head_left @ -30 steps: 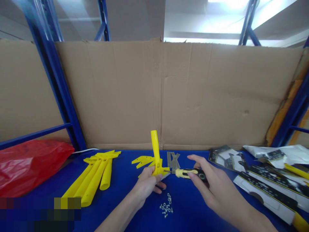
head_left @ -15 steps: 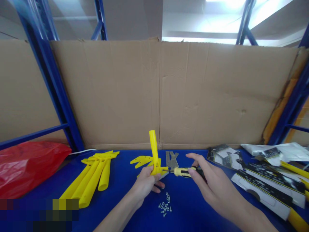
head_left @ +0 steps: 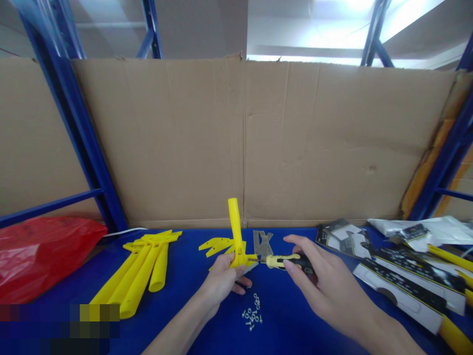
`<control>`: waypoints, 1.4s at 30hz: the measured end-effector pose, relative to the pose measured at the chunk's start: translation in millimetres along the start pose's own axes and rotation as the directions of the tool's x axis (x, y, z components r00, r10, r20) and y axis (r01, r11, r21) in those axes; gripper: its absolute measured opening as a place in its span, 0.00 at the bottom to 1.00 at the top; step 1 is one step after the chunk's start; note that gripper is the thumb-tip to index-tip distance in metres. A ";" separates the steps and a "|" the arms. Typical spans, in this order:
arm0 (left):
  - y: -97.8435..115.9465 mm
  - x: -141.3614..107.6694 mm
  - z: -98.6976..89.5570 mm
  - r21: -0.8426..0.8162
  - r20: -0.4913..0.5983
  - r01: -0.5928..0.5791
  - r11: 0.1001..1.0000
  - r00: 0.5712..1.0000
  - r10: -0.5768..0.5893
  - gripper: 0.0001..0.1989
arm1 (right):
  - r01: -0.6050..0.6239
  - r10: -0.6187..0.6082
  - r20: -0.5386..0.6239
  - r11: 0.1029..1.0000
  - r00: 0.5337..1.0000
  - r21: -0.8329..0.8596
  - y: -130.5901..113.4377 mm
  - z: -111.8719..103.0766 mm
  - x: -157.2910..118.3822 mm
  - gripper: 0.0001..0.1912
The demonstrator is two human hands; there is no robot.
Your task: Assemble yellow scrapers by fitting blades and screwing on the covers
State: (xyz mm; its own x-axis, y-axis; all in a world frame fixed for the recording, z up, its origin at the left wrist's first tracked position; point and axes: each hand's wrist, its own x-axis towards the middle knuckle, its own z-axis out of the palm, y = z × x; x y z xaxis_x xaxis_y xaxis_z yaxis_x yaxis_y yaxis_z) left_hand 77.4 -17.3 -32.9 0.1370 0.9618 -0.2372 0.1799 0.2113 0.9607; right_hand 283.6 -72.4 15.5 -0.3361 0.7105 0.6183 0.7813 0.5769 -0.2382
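My left hand [head_left: 220, 277] is closed around the lower end of a yellow plastic handle [head_left: 234, 222], whose tube stands nearly upright. In my right hand [head_left: 318, 273] is a screwdriver [head_left: 277, 262] with a cream and black grip, lying almost level and pointing left. Its tip meets the base of the handle; the screw itself is too small to make out. My right thumb rests on the grip, and the index finger is lifted off it. Below the hands lie several small screws and nuts [head_left: 252, 315]. Behind them are flat metal blades [head_left: 261, 242] and flat yellow pieces [head_left: 215, 244].
Several yellow handles [head_left: 142, 276] are piled at the left, beside a red plastic bag [head_left: 48, 256]. Packaged tools in black and white card sleeves [head_left: 402, 293] lie at the right. A cardboard wall [head_left: 177, 148] closes off the back of the blue tabletop [head_left: 291, 325].
My right thumb has shifted slightly left along the screwdriver grip, and the grip has turned a little. The yellow handle and my left hand stay in place.
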 end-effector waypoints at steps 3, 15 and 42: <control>1.7 -2.3 0.7 -0.008 0.006 -0.009 1.000 1.000 0.010 0.17 | 0.034 -0.035 0.021 0.999 0.999 0.025 -3.0 -2.1 -2.6 0.19; 2.8 -2.9 0.7 0.008 0.007 -0.001 1.000 1.000 0.001 0.16 | 0.025 -0.028 -0.035 0.997 0.999 -0.070 1.0 4.1 0.1 0.15; 2.0 -1.1 2.2 -0.001 -0.004 -0.027 1.000 1.000 0.027 0.12 | 0.139 -0.138 0.031 0.989 0.990 -0.044 -0.1 3.1 -5.3 0.17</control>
State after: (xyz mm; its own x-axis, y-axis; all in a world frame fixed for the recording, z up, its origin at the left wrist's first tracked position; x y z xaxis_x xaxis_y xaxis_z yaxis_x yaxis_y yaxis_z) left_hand 79.8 -18.3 -31.0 0.1383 0.9677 -0.2105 0.1756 0.1853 0.9669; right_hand 283.7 -75.0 10.0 -0.4570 0.6362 0.6216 0.7492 0.6520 -0.1164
